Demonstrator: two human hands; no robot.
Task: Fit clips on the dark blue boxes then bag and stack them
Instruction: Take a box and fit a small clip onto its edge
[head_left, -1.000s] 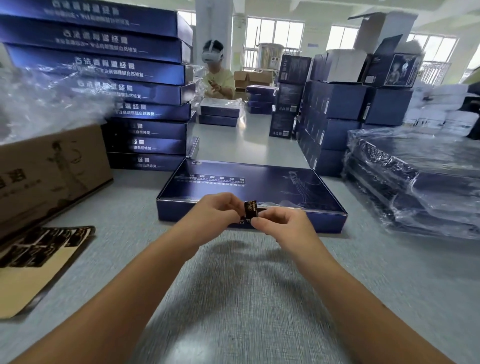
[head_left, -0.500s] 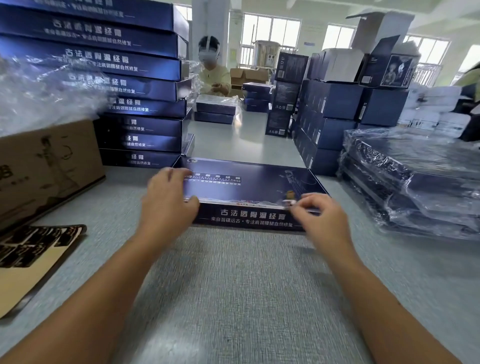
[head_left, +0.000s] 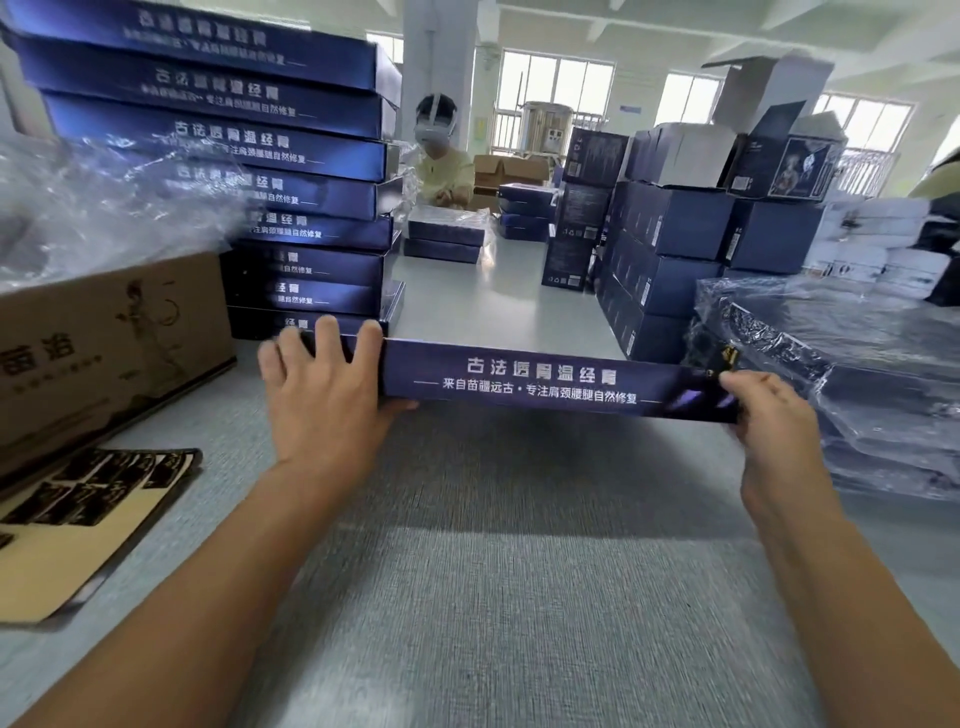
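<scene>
A flat dark blue box is held up off the grey table, tipped so its long side panel faces the camera; the panel reads 古法透骨温经膏 in large white characters, with a smaller line beneath, 来自苗疆远古·专注肩颈腰腿自然修复. The left hand grips the box's left end, fingers curled over the top edge and thumb under the bottom edge. The right hand pinches the right end, and at that top corner, just above the thumb, sits a small dark clip with gold marks; whether the fingers touch the clip I cannot tell. Directly behind the left hand rises a stack of like boxes, nine sides countable, most showing the same title, though the top ones are blurred. To the left stands a brown carton printed with a line-drawn figure and two large characters, partly cut off, with crumpled clear plastic over it. In front of it lies a tan card sheet carrying dark clips in rows, too blurred to count. On the right is a pile of boxes wrapped in clear bags. Farther back stand taller blue cartons, and a person in a pale yellow top works at the table's far end.
</scene>
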